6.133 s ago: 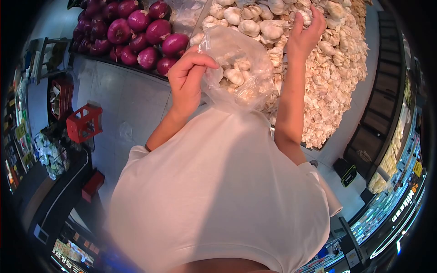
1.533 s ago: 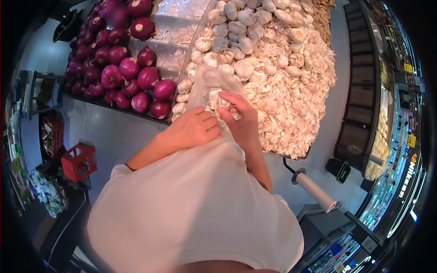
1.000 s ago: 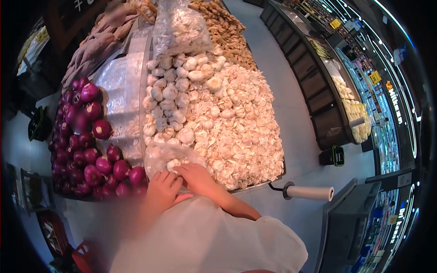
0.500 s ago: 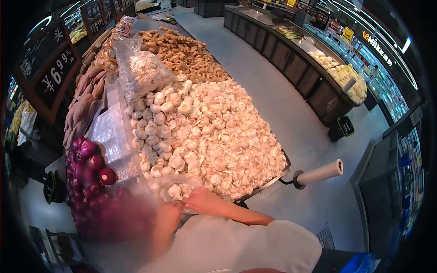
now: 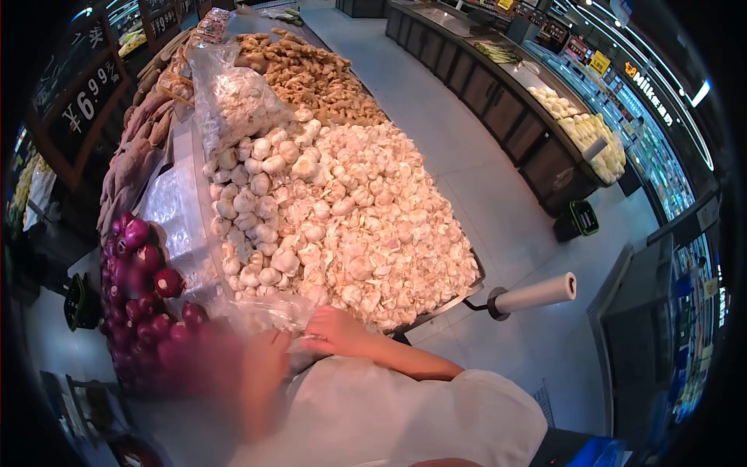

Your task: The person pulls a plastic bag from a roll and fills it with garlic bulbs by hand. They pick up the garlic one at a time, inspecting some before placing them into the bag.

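Observation:
A clear plastic bag (image 5: 274, 310) lies at the near edge of the garlic pile (image 5: 381, 226), its film crumpled and shiny. My right hand (image 5: 336, 330) is closed on the bag's near edge, knuckles up. Just left of it, my left hand (image 5: 266, 359) pinches the same edge, though a smear on the picture blurs part of it. Whatever is inside the bag cannot be made out through the folds. Whole garlic bulbs (image 5: 247, 204) line the left of the pile, with loose skins and bulbs to the right.
Red onions (image 5: 144, 268) are heaped at left, beside flat clear packaging (image 5: 175, 214). A large clear bag of garlic (image 5: 237, 101) sits farther back, before the ginger (image 5: 315, 78). A plastic bag roll (image 5: 537, 294) juts from the stand's right corner. A price board (image 5: 85, 101) stands left.
The bag's opening has been drawn together and flattened; garlic bulbs visible in it before are now covered by folded film. Both hands remain at its edge. The view has shifted slightly.

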The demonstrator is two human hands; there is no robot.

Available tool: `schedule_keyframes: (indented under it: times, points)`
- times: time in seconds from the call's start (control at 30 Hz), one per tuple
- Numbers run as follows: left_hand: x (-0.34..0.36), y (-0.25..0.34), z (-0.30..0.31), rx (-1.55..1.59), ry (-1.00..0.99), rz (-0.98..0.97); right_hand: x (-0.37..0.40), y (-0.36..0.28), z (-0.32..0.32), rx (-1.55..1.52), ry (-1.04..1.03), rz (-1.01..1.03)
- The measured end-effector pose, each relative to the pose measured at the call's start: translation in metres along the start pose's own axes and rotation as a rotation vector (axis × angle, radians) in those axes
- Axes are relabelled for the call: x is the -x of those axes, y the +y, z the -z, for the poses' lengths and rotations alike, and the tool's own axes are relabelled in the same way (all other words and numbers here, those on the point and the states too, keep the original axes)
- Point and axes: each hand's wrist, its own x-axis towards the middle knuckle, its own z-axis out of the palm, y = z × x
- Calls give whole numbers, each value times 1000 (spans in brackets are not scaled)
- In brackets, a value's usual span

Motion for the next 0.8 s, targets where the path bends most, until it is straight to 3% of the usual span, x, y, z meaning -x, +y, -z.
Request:
schedule_keyframes:
  times: [0.13, 0.33, 0.5, 0.63, 0.73, 0.8]
  points:
    - [2, 0, 7, 46, 16, 16, -19, -6, 25, -112, 200, -62]
    - [0, 7, 8, 135, 174, -91, -9, 33, 41, 397, 516, -408]
    - [2, 10, 8, 203, 153, -259, 29, 69, 57, 837, 543, -643]
    - [-2, 14, 16, 167, 111, -405, 62, 105, 54, 595, 393, -834]
    - [-6, 14, 10, 190, 179, -486, 67, 111, 49, 600, 363, -794]
    - [-6, 14, 11, 171, 188, -495, 58, 107, 44, 772, 481, -713]
